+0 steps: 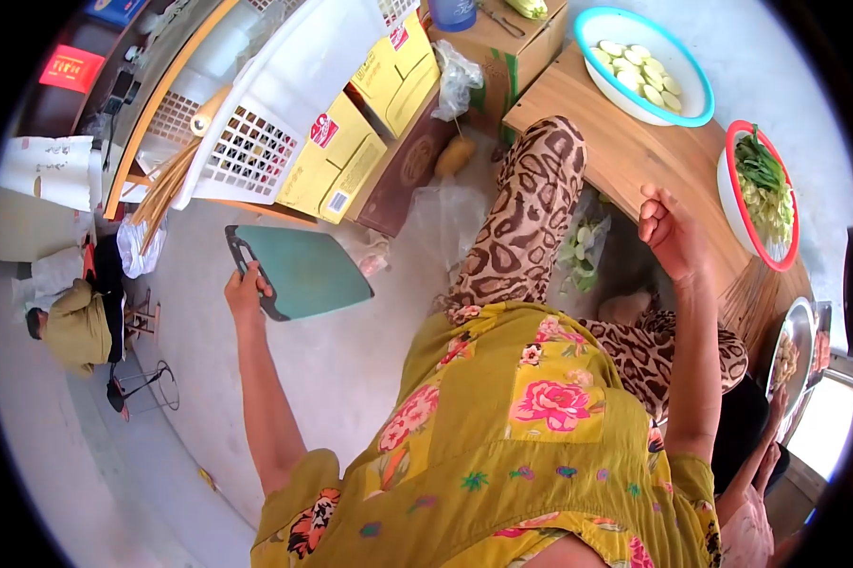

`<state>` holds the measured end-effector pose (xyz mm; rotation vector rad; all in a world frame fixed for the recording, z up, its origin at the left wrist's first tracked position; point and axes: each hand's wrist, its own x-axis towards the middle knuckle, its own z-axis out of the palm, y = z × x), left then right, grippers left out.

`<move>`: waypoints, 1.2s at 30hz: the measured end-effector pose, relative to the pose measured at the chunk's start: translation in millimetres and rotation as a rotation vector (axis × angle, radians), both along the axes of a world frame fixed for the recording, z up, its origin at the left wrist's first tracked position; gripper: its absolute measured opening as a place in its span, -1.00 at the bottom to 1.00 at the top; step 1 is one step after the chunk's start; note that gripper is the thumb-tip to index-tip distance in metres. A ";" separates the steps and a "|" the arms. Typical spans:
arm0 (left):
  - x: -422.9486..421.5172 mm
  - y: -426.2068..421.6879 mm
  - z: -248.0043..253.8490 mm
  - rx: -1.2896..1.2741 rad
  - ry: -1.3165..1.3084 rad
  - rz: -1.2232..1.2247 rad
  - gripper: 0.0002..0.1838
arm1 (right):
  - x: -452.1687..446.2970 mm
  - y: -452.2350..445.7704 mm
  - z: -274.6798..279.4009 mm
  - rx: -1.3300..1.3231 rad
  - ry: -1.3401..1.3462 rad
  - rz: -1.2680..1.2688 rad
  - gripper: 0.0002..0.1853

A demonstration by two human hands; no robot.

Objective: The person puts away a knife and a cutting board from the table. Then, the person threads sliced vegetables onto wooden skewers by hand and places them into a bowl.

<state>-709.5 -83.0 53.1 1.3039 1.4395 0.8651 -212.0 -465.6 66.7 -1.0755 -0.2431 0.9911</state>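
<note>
As the left hand (245,292) grips its slotted handle, a teal cutting board with black trim (305,273) reaches from those fingers toward the legs; long axis: seemingly away from the handle. Nearer hand: left. Right hand (671,232): loosely curled fingers, nothing visible held, by a brown wooden table (616,142). Containers: blue-rimmed white basin (656,43), pale-green slices (638,74); red-rimmed white basin (732,204), chopped greens (769,189); metal tray (801,329), small pieces (784,362).

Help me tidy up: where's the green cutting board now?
In the head view, the green cutting board is left of centre, held in the left hand, below the yellow boxes.
</note>
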 end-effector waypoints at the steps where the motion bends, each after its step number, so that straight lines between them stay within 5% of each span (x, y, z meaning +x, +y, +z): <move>1: 9.6 0.5 -6.5 0.014 -0.050 0.047 -0.86 | -0.1 -2.7 -2.1 -0.013 0.008 -0.015 -0.70; 17: 100.8 68.3 -134.1 -0.114 -0.391 0.195 -0.81 | 1.4 -49.6 -34.4 -0.121 0.095 -0.144 -0.71; 28: 87.6 63.8 -132.5 -0.107 -0.195 0.161 -0.57 | 7.1 -53.5 -63.6 -0.187 0.112 -0.137 -0.70; 36: 75.0 41.7 -139.6 0.008 -0.256 0.286 -0.67 | 17.3 -58.9 -65.9 -0.260 0.144 -0.170 -0.71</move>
